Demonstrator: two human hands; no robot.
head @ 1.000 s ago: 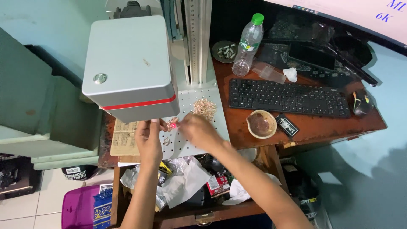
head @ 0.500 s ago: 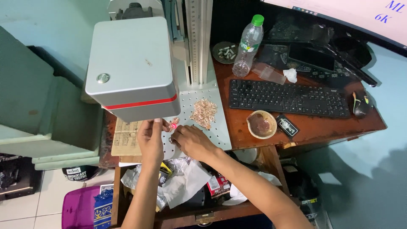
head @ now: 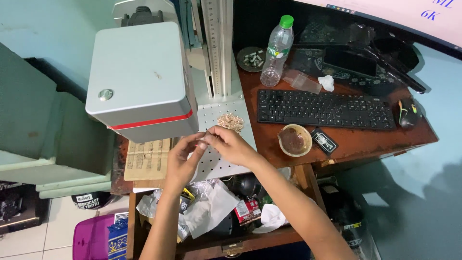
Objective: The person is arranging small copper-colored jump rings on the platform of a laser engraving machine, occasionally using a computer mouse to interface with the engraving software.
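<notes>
My left hand (head: 182, 161) and my right hand (head: 229, 144) meet over the perforated metal plate (head: 215, 166), under the front of a grey box-shaped machine head (head: 142, 79) with a red stripe. Their fingertips pinch one small pale piece (head: 204, 139) between them; I cannot tell its shape. A heap of small tan pieces (head: 231, 122) lies on the plate just behind my right hand.
A wooden board (head: 147, 159) lies left of the plate. On the brown desk: black keyboard (head: 325, 110), plastic bottle (head: 276, 50), small bowl (head: 294, 140), mouse (head: 407, 113). A shelf of bags and clutter (head: 211, 212) sits below.
Both hands stayed together over the plate, drifting a little toward the machine head. A small pink piece seen between the fingers earlier is hidden now.
</notes>
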